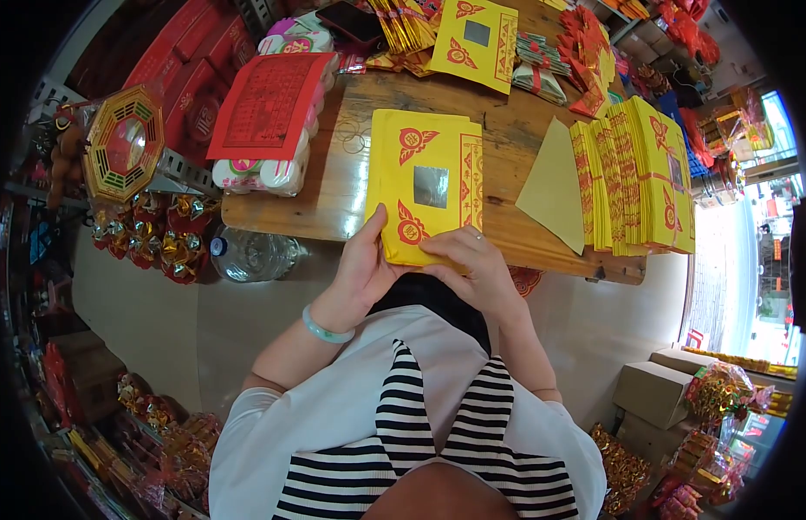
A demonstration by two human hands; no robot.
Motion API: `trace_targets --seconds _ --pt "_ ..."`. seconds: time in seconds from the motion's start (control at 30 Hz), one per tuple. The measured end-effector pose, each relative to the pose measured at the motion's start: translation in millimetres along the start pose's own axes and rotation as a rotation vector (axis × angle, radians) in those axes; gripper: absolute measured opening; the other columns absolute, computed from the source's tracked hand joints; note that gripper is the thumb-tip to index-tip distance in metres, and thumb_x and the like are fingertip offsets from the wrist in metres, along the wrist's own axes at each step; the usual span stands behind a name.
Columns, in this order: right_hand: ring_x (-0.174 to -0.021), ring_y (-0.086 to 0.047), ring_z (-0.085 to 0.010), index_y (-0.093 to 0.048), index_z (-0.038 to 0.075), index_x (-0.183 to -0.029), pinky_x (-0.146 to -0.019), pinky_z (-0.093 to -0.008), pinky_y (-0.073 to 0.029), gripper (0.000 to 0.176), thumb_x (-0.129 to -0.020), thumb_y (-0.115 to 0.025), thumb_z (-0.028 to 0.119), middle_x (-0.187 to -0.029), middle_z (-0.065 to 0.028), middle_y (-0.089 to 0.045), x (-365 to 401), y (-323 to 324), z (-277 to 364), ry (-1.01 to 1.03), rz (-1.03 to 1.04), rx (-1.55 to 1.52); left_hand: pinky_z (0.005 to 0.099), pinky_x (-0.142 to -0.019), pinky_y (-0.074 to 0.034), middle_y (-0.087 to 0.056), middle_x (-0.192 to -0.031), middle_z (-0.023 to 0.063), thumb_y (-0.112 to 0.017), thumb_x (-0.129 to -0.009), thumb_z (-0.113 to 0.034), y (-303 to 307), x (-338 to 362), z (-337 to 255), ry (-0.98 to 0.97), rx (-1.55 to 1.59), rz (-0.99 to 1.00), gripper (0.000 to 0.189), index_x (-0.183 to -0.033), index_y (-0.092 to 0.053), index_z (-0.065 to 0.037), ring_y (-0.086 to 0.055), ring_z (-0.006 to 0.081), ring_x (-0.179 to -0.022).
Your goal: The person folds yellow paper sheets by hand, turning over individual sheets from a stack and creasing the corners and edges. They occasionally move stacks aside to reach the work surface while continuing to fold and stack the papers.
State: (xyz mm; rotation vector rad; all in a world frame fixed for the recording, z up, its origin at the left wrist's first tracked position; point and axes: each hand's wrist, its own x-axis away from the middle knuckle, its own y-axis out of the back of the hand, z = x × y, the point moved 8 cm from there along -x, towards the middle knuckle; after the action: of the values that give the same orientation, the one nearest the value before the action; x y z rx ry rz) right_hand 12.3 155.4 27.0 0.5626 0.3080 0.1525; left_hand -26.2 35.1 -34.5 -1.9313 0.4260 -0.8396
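Observation:
A stack of yellow paper sheets (pixel 394 186) with red printing and a silver square lies at the table's front edge, its near end in my hands. My left hand (pixel 366 264) grips the lower left corner, thumb on top and fingers beneath. On the lower right, my right hand (pixel 472 267) has its fingers bent over the near edge, pressed on the paper. To the right stand tied bundles of the same yellow paper (pixel 641 178), beside a plain pale yellow sheet (pixel 555 186) lying flat on the wood.
The wooden table (pixel 282 212) spans the front. Rubber bands (pixel 353 139) lie left of the stack. A red printed sheet (pixel 269 108) rests on wrapped white rolls at the left. Farther back is another yellow sheet (pixel 459 61). A plastic bottle (pixel 257 254) stands below the table edge.

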Motion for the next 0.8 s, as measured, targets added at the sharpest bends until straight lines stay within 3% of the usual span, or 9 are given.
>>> trace_targets --seconds 0.13,0.8 --pt "-0.091 -0.058 -0.0211 -0.070 0.005 -0.106 -0.079 -0.0287 -0.047 0.024 -0.082 -0.073 0.011 -0.100 -0.0054 -0.066 -1 1 10 0.059 -0.011 0.071 0.0377 -0.087 -0.059 -0.056 -0.133 0.0198 -0.030 -0.107 -0.032 -1 1 -1 -0.001 -0.002 -0.004 0.048 -0.145 -0.032 -0.004 -0.064 0.0299 -0.113" --pt "-0.094 -0.058 -0.0198 -0.072 0.003 -0.106 -0.082 -0.0271 -0.047 0.024 -0.082 -0.072 0.005 -0.105 -0.0060 -0.067 -2 1 -5 -0.023 0.057 -0.058 0.0388 -0.086 -0.058 -0.057 -0.132 0.0181 -0.028 -0.107 -0.034 0 -1 1 0.027 0.014 0.006 0.048 -0.146 -0.032 -0.006 -0.064 0.0292 -0.112"
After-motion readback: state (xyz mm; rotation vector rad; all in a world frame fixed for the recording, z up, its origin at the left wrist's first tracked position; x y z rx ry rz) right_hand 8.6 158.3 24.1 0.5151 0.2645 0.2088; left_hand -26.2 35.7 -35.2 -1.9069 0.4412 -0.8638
